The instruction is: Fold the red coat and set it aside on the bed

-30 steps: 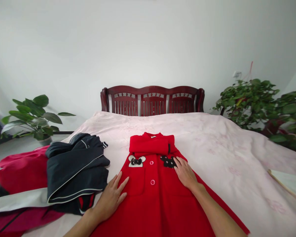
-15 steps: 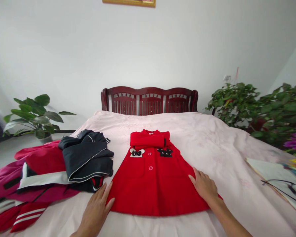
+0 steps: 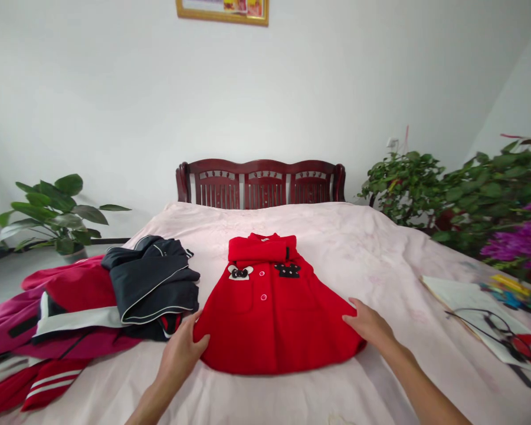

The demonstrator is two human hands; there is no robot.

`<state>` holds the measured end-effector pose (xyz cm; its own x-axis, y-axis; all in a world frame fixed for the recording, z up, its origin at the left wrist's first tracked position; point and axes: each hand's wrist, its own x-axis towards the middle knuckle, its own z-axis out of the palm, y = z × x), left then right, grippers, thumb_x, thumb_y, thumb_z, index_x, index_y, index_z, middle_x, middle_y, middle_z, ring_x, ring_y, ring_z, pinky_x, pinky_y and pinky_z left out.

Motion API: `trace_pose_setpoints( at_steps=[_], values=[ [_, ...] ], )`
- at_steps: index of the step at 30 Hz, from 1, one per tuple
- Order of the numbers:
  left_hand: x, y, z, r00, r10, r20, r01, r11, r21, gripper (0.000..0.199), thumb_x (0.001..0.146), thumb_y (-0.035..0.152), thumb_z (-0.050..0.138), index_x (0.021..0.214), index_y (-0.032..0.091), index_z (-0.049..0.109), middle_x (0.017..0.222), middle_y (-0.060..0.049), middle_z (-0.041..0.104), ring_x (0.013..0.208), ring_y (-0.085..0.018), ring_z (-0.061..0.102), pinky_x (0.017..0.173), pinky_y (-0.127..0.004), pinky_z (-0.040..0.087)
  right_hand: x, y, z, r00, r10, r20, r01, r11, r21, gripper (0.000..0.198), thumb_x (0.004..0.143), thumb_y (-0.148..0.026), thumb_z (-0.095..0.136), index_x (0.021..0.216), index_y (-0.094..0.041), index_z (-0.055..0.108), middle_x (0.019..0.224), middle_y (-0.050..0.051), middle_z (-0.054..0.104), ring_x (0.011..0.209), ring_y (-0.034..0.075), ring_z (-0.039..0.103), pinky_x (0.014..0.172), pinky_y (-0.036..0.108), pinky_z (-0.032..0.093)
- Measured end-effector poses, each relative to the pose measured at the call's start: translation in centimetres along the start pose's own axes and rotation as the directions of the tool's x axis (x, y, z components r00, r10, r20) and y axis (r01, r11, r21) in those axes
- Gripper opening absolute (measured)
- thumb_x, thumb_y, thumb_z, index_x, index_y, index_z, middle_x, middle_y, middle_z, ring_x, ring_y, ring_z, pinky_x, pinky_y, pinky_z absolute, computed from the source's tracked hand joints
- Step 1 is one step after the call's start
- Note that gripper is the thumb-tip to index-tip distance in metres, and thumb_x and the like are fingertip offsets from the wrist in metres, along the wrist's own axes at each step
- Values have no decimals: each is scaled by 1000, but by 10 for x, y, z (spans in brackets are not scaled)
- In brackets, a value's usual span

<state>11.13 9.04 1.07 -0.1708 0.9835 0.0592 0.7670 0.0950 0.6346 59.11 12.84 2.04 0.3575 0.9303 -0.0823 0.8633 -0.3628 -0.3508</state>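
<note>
A red coat (image 3: pixel 265 330) lies front up on the bed, with its sleeves folded across the chest below the collar. Two round buttons run down its middle, and a black-and-white bow patch and a black dotted patch mark the pockets. My left hand (image 3: pixel 183 345) grips the coat's lower left edge, thumb on top and fingers partly hidden at the side. At the lower right edge, my right hand (image 3: pixel 368 323) pinches the cloth the same way. The hem between my hands curves and looks slightly raised at the sides.
Left of the coat is a heap of clothes (image 3: pixel 84 321) with a dark jacket (image 3: pixel 154 280) on top. Eyeglasses (image 3: pixel 491 321) rest on an open notebook (image 3: pixel 451 289) at right. A wooden headboard (image 3: pixel 265 183) stands behind the pink bedsheet (image 3: pixel 336 236); potted plants flank the bed.
Both hands have gone from lying on the coat's side edges to gripping them. The lower sides are drawn up slightly and the hem now curves. The view has shifted a little.
</note>
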Motion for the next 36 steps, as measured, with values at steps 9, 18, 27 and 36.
trace_pose_setpoints(
  at_steps=[9,18,27,36],
  values=[
    [2,19,26,644,664,381,-692,718,-82,68,81,8,44,144,32,47,154,-2,44,139,-22,44,115,-39,39,-36,-20,25,785,-597,164,385,678,626,55,93,-36,44,146,-21,46,150,8,48,137,23,45,116,43,32],
    [42,-22,-2,317,819,479,-947,301,111,92,77,9,52,155,43,18,158,1,36,141,-26,41,117,-50,33,-9,37,36,497,-862,104,848,507,155,60,94,-18,37,152,-34,32,158,3,33,145,23,30,119,47,28],
    [86,-18,82,484,815,318,-875,453,170,62,88,49,58,146,42,42,144,-8,55,128,-35,55,107,-57,42,23,-6,42,373,-927,-42,926,369,76,64,89,-33,60,149,-40,38,148,3,48,137,27,44,114,48,36],
    [119,105,-25,693,720,-45,-712,672,-203,35,89,43,50,98,20,74,108,-8,73,114,-28,59,111,-42,38,31,-64,-35,494,-792,-360,870,450,202,43,92,-45,50,124,-24,69,125,9,69,117,27,64,107,43,47]
  ],
)
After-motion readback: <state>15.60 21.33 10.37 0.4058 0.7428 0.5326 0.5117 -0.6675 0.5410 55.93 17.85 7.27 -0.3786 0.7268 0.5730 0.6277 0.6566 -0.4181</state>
